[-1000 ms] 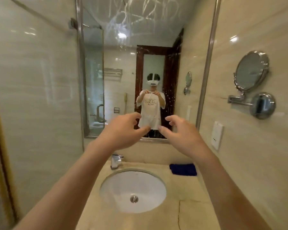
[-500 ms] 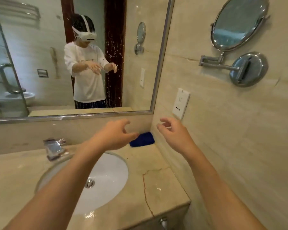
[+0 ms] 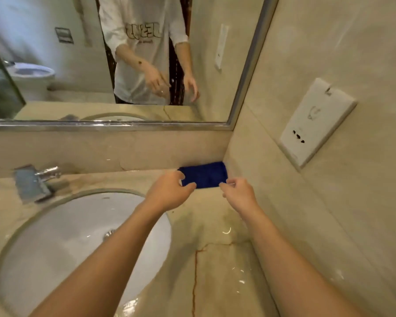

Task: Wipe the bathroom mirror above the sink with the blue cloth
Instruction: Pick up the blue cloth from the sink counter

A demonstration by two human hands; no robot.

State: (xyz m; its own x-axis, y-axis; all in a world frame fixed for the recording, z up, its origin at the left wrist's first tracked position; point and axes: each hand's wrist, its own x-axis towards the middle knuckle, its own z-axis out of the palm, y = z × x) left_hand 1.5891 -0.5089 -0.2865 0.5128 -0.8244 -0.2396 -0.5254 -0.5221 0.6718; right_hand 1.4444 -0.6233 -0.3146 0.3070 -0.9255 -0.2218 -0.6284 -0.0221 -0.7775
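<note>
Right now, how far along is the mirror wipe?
Barely begun. Done: nothing on the glass; the mirror shows no cloth on it. In hand: both hands are at the folded blue cloth in the back corner of the counter, the left hand at its left end and the right hand at its near right corner; a firm grip isn't clear. Left: lifting the cloth and all the wiping.

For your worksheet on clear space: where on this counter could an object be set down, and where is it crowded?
Free: the counter between the sink and the right wall, around the crack. Crowded: the back corner, where the blue cloth lies with the left hand and right hand at it.
</note>
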